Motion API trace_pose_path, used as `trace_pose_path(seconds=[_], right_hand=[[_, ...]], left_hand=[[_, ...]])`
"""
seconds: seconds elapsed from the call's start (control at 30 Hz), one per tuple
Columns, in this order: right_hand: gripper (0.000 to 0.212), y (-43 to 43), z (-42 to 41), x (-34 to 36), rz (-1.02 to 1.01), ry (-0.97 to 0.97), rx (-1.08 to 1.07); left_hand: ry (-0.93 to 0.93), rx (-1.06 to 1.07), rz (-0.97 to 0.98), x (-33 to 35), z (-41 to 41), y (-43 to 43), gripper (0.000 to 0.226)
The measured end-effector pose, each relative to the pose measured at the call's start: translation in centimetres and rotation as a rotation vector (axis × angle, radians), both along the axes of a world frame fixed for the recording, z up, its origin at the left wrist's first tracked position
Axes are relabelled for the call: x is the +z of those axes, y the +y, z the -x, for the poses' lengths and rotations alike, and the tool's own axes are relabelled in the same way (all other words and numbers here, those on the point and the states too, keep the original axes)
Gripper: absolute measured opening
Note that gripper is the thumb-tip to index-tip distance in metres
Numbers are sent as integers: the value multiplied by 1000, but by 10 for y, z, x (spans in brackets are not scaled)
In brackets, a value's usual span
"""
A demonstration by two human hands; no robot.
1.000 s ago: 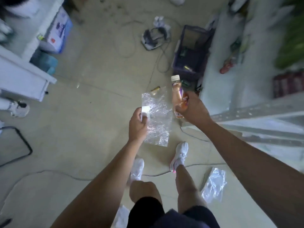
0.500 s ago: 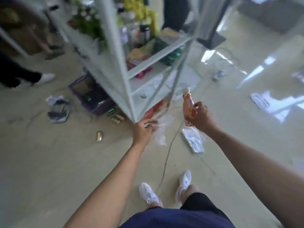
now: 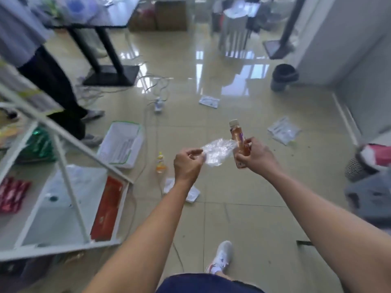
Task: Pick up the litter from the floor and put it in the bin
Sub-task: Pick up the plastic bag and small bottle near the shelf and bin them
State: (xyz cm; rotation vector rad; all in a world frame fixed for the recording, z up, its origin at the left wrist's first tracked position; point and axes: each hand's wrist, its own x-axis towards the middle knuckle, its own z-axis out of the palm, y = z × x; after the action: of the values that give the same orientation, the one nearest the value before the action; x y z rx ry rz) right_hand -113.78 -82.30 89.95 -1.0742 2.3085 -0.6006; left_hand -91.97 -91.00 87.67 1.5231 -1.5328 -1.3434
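My left hand (image 3: 187,163) pinches a crumpled clear plastic wrapper (image 3: 218,152) that stretches toward my right hand. My right hand (image 3: 255,157) grips an orange bottle with a white cap (image 3: 237,138), held upright. A dark round bin (image 3: 283,76) stands far ahead on the right by the wall. Litter lies on the tiled floor: a small yellow-orange bottle (image 3: 160,161), a white packet (image 3: 190,192) under my left forearm, clear plastic bags (image 3: 283,130) to the right and a flat packet (image 3: 209,101) further ahead.
A white metal shelf rack (image 3: 63,187) with goods fills the left. A white basket (image 3: 122,142) lies beside it. A person's dark trouser legs (image 3: 53,85) stand at the left, near a black table stand (image 3: 110,75). Cables and a power strip (image 3: 157,103) cross the floor. A mesh basket (image 3: 359,166) sits right.
The view has swung round from the shelf corner to the open room with the bin. Both hands have come closer together, still holding the wrapper and the bottle.
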Motion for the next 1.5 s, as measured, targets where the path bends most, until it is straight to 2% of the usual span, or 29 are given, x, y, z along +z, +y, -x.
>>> trace_pose_path(seconds=[0.2, 0.4, 0.53, 0.83, 0.9, 1.03, 1.07, 1.1, 1.2, 1.3, 1.5], right_hand=[[51, 36, 133, 15, -11, 41, -210], [62, 25, 228, 9, -32, 39, -327], [66, -14, 293, -13, -49, -28, -328], [63, -149, 493, -58, -163, -130, -325], [70, -173, 539, -53, -154, -128, -372], [107, -210, 622, -38, -106, -167, -391], [109, -218, 643, -38, -93, -187, -401], [106, -227, 666, -38, -79, -215, -425], [79, -257, 740, -46, -9, -310, -494], [62, -287, 817, -56, 2, -395, -501], [48, -347, 956, -56, -9, -315, -496]], left_hand=[[35, -112, 55, 11, 144, -34, 46], [-5, -149, 72, 14, 264, -74, 23], [-6, -206, 16, -1, 345, -113, 23], [-87, -341, -68, -52, 543, -256, 25], [-116, -401, -62, -49, 588, -288, 26], [-158, -478, -45, -36, 681, -341, 33], [-171, -509, -25, -34, 706, -351, 34], [-181, -539, -4, -33, 731, -362, 35], [-205, -607, 12, -37, 809, -391, 35], [-214, -603, 6, -43, 882, -419, 33], [-243, -562, -17, -44, 1019, -476, 36]])
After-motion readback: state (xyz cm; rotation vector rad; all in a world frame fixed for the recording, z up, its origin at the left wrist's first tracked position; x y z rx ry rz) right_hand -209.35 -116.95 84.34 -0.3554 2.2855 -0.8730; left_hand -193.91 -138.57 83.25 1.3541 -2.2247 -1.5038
